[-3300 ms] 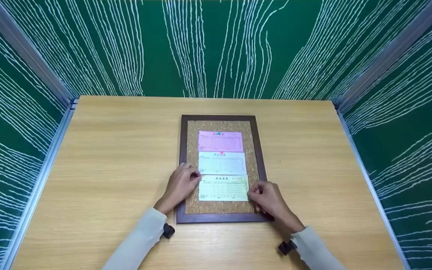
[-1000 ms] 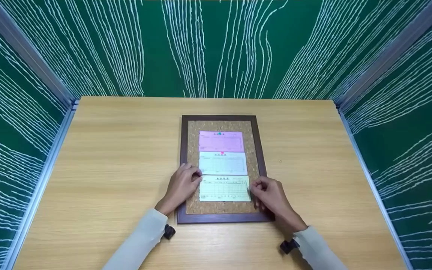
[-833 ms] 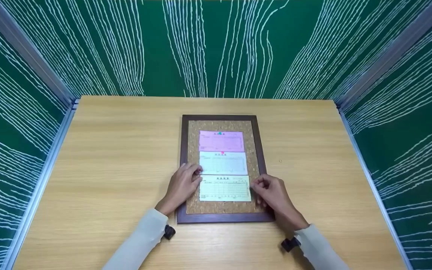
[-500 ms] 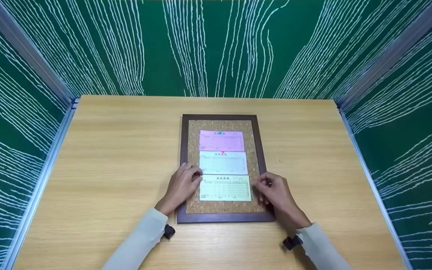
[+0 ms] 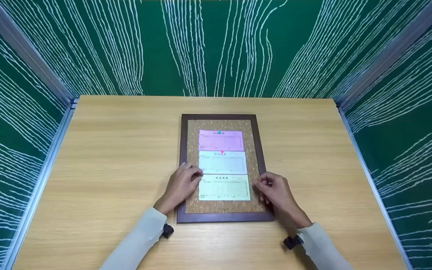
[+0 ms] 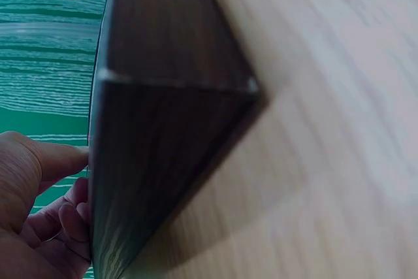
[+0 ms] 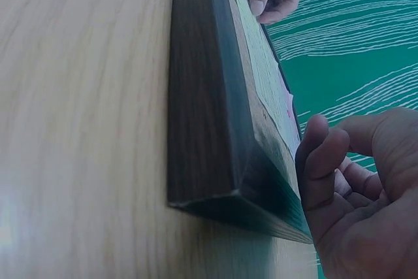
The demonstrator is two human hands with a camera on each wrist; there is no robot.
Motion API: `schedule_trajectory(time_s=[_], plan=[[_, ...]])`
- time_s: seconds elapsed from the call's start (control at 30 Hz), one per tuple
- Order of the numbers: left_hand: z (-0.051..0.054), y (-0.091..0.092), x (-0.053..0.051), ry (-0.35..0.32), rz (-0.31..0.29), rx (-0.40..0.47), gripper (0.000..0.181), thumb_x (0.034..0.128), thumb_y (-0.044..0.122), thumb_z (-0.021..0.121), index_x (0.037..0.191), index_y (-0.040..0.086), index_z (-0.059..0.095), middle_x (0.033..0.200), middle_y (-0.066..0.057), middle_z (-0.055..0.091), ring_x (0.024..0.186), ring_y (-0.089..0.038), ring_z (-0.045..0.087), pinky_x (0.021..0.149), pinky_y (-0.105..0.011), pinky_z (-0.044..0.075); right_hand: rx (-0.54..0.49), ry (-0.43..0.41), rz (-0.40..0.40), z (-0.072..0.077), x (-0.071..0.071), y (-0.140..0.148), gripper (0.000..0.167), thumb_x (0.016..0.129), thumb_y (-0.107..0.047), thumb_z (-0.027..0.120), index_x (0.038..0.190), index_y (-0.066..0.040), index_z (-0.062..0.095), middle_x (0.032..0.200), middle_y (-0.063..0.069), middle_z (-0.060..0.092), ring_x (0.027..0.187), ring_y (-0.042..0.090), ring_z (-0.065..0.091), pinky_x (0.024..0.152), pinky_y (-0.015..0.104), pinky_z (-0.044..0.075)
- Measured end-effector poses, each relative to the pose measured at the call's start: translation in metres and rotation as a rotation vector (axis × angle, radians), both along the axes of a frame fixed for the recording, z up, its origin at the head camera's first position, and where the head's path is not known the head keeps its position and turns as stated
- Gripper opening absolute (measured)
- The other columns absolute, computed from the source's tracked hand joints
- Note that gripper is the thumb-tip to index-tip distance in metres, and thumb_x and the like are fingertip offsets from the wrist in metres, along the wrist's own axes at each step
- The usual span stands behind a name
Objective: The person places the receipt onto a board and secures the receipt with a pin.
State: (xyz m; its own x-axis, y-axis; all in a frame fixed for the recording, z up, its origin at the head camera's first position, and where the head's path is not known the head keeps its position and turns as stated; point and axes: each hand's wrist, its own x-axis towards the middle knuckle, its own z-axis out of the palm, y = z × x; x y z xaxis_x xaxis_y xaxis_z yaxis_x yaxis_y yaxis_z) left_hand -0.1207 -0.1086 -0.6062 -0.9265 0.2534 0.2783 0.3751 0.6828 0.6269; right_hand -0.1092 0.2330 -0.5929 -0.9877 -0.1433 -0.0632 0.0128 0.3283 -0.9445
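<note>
A framed cork board (image 5: 193, 207) lies flat on the table with three printed paper slips in a column. The pink slip (image 5: 221, 142) is uppermost, the white slip (image 5: 222, 164) below it, and the pale yellow slip (image 5: 223, 189) lowest. At the yellow slip's upper left corner, my left hand (image 5: 180, 184) holds the paper with thumb and forefinger. My right hand (image 5: 275, 191) rests over the frame's right side, its loosely bent fingers just off the slip's right edge. In the right wrist view, that hand (image 7: 366, 187) shows nothing between its fingers.
A green pin (image 5: 219, 132) is at the pink slip's top, and a red pin (image 5: 222, 152) at the white slip's top. The wooden table (image 5: 118, 150) surrounds the board. Green walls (image 5: 152, 48) with white lines enclose the back and sides.
My right hand has drawn slightly right and up, leaving the yellow slip's right edge that it was touching. My left hand has stayed at the slip's left corner.
</note>
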Motion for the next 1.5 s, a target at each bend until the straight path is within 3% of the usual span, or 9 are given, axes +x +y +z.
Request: schedule_trajectory(time_s=[0.37,0.53,0.6,0.73,0.87,1.0,1.27,1.4,1.5], plan=[[0.006,-0.001,0.000,-0.018,-0.014,-0.010,0.004,0.0961,0.005,0.082,0.099,0.007,0.083,0.103,-0.005,0.074,0.099,-0.026,0.068,0.091,-0.045,0.061,-0.012,-0.036,-0.020,0.001,0.002,-0.001,0.010,0.102,0.000,0.076,0.094,0.005,0.073,0.071,0.019,0.067,0.044,0.014,0.055,0.039,0.020,0.041],[0.012,-0.001,0.000,-0.094,-0.042,-0.031,0.008,0.0994,0.009,0.081,0.106,0.004,0.083,0.110,-0.008,0.073,0.108,-0.030,0.071,0.111,-0.049,0.055,-0.019,-0.042,-0.019,0.002,0.003,0.000,0.011,0.103,-0.002,0.075,0.095,0.005,0.073,0.072,0.020,0.066,0.045,0.014,0.054,0.039,0.020,0.041],[0.015,-0.001,0.001,-0.122,-0.056,-0.044,0.011,0.1002,0.011,0.080,0.108,0.003,0.083,0.113,-0.008,0.071,0.112,-0.031,0.071,0.114,-0.050,0.054,-0.019,-0.040,-0.021,0.001,0.003,0.001,0.012,0.103,-0.002,0.075,0.095,0.005,0.072,0.071,0.019,0.066,0.045,0.014,0.054,0.039,0.020,0.041],[0.017,-0.002,0.001,-0.133,-0.086,-0.076,0.016,0.0996,0.013,0.082,0.111,0.002,0.083,0.117,-0.009,0.070,0.116,-0.032,0.069,0.110,-0.050,0.056,-0.030,-0.045,-0.019,0.000,0.003,0.002,0.013,0.103,-0.002,0.075,0.095,0.007,0.072,0.069,0.018,0.066,0.044,0.014,0.056,0.038,0.020,0.042],[0.016,-0.006,0.001,-0.087,-0.119,-0.103,0.018,0.0970,0.014,0.084,0.110,0.001,0.083,0.118,-0.010,0.069,0.111,-0.032,0.062,0.104,-0.050,0.055,-0.029,-0.034,0.000,0.000,0.001,0.005,0.011,0.103,-0.001,0.074,0.097,0.008,0.073,0.070,0.019,0.067,0.045,0.014,0.057,0.039,0.020,0.043],[0.015,-0.010,0.001,-0.058,-0.148,-0.115,0.024,0.0948,0.020,0.087,0.112,0.003,0.084,0.122,-0.009,0.069,0.110,-0.031,0.054,0.092,-0.050,0.046,-0.011,-0.011,0.012,0.002,-0.002,0.008,0.010,0.103,-0.001,0.074,0.097,0.007,0.074,0.071,0.019,0.067,0.048,0.015,0.058,0.042,0.020,0.044],[0.008,-0.020,0.003,-0.075,-0.186,-0.116,0.033,0.0960,0.027,0.087,0.122,0.007,0.083,0.142,-0.013,0.066,0.140,-0.038,0.048,0.122,-0.074,0.027,0.000,0.050,-0.001,0.009,-0.010,0.020,0.010,0.105,-0.007,0.076,0.101,0.002,0.077,0.077,0.023,0.067,0.060,0.020,0.061,0.050,0.025,0.050],[0.002,-0.025,0.004,-0.098,-0.210,-0.074,0.035,0.0972,0.027,0.085,0.126,0.008,0.081,0.153,-0.014,0.061,0.154,-0.042,0.040,0.125,-0.082,0.016,-0.006,0.082,-0.030,0.013,-0.015,0.025,0.010,0.104,-0.010,0.077,0.101,0.000,0.078,0.085,0.024,0.070,0.069,0.024,0.065,0.057,0.027,0.055],[-0.002,-0.029,0.004,-0.135,-0.229,-0.047,0.039,0.0976,0.028,0.085,0.131,0.009,0.079,0.164,-0.013,0.054,0.163,-0.045,0.027,0.126,-0.083,0.009,0.015,0.142,-0.061,0.015,-0.019,0.028,0.007,0.103,-0.008,0.078,0.101,-0.001,0.079,0.088,0.019,0.073,0.075,0.023,0.067,0.064,0.023,0.054]])
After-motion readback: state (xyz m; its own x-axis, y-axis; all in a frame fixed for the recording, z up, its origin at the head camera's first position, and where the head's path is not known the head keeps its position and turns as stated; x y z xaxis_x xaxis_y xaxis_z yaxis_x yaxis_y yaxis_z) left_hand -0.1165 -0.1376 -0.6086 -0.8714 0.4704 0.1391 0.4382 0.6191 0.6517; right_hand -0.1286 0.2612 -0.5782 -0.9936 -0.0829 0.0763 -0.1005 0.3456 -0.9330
